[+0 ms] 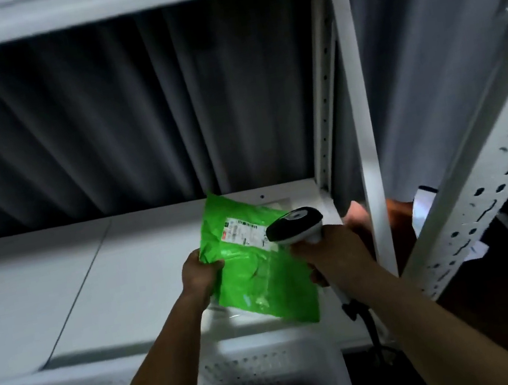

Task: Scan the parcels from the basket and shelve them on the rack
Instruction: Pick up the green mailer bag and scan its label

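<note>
Pleated grey curtain across upper half of frame, behind rack shelf. White upright post right of centre, close beside right hand. White perforated basket along bottom edge, under both forearms.

Left hand pinching left edge of green parcel, centre frame, tilted over shelf, label up. Right hand wrapped round scanner handle, scanner head over label.

Open shelf surface at left of frame.
</note>
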### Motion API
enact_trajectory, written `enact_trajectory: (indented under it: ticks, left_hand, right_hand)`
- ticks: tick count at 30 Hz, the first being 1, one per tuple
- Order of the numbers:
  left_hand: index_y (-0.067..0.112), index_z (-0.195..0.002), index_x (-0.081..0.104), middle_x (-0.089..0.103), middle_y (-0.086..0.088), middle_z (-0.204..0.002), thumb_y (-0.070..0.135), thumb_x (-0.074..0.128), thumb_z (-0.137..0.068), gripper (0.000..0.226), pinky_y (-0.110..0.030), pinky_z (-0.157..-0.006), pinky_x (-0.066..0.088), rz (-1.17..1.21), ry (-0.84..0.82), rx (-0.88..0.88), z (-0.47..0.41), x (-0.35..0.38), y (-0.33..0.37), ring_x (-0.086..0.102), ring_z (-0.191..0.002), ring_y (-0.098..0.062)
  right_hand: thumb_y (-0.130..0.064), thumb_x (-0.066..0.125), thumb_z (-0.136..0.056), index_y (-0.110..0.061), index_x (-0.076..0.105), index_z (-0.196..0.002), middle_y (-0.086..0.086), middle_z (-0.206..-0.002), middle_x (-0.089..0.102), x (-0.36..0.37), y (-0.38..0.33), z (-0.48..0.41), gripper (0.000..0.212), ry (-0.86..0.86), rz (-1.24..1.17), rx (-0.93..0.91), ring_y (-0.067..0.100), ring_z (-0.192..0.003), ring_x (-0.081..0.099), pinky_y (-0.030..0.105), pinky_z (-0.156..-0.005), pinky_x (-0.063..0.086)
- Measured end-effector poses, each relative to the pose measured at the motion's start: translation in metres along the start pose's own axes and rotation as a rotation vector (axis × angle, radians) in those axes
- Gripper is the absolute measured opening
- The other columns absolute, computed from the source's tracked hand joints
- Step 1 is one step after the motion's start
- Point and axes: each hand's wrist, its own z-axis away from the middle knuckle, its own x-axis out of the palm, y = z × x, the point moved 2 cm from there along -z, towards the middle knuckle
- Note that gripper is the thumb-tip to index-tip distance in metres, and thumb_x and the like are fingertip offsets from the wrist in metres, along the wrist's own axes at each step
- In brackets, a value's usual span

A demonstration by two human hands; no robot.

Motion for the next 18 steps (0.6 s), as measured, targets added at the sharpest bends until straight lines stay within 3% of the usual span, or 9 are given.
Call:
enact_trajectory:
  ticks: [3, 6, 9, 11, 14, 18]
  left_hand:
    - [0.005, -0.121, 0.06, 0.066, -0.02, -0.115, 0.01, 0.076, -0.074, 0.05, -0.042, -0.094, 0.049, -0.207, 0.101, -0.018, -0.018, -0.009, -0.017, 0.062, -0.105, -0.035]
    - [0.003, -0.117, 0.063, 0.066, -0.023, -0.113, 0.029, 0.063, -0.058, 0.064, -0.04, -0.095, 0.047, -0.308, 0.137, -0.045, -0.025, -0.015, -0.026, 0.061, -0.106, -0.038]
    - [0.006, -0.113, 0.065, 0.066, -0.022, -0.112, 0.029, 0.067, -0.071, 0.048, -0.04, -0.093, 0.049, -0.498, 0.104, -0.167, -0.037, -0.021, -0.043, 0.061, -0.107, -0.039]
    - [0.009, -0.116, 0.062, 0.064, -0.019, -0.116, 0.036, 0.07, -0.068, 0.056, -0.039, -0.096, 0.048, -0.548, 0.065, -0.26, -0.044, -0.022, -0.058, 0.06, -0.11, -0.036]
    - [0.003, -0.112, 0.061, 0.064, -0.021, -0.116, 0.032, 0.073, -0.078, 0.046, -0.037, -0.093, 0.048, -0.54, 0.096, -0.257, -0.039, -0.025, -0.061, 0.06, -0.11, -0.035]
    - [-0.007, -0.106, 0.064, 0.065, -0.025, -0.113, 0.029, 0.067, -0.087, 0.04, -0.035, -0.089, 0.049, -0.468, 0.146, -0.246, -0.035, -0.021, -0.064, 0.063, -0.107, -0.034]
  right_hand:
    - [-0.019, 0.073, -0.081, -0.013, 0.057, -0.059, 0.01, -0.053, 0.058, 0.005, 0.004, -0.008, 0.028, 0.01, 0.018, 0.004, 0.026, -0.047, 0.059, 0.033, -0.055, 0.047]
    - [-0.023, 0.072, -0.081, -0.013, 0.058, -0.059, 0.012, -0.056, 0.062, 0.011, 0.001, -0.013, 0.028, -0.002, 0.091, -0.011, 0.031, -0.056, 0.066, 0.038, -0.062, 0.054]
    - [-0.024, 0.071, -0.082, -0.011, 0.061, -0.063, 0.015, -0.06, 0.065, 0.018, -0.001, -0.014, 0.025, -0.042, 0.141, -0.016, 0.032, -0.059, 0.068, 0.041, -0.069, 0.057]
    - [-0.023, 0.072, -0.082, -0.007, 0.064, -0.071, 0.016, -0.064, 0.066, 0.019, -0.001, -0.011, 0.021, -0.074, 0.173, -0.003, 0.032, -0.059, 0.068, 0.039, -0.066, 0.058]
    - [-0.023, 0.073, -0.082, -0.007, 0.063, -0.071, 0.011, -0.059, 0.062, 0.022, 0.001, -0.008, 0.022, -0.102, 0.213, 0.011, 0.024, -0.051, 0.061, 0.036, -0.06, 0.054]
    - [-0.025, 0.072, -0.083, -0.01, 0.06, -0.067, 0.008, -0.056, 0.058, 0.023, -0.002, -0.001, 0.025, -0.152, 0.284, -0.012, 0.018, -0.05, 0.056, 0.041, -0.067, 0.054]
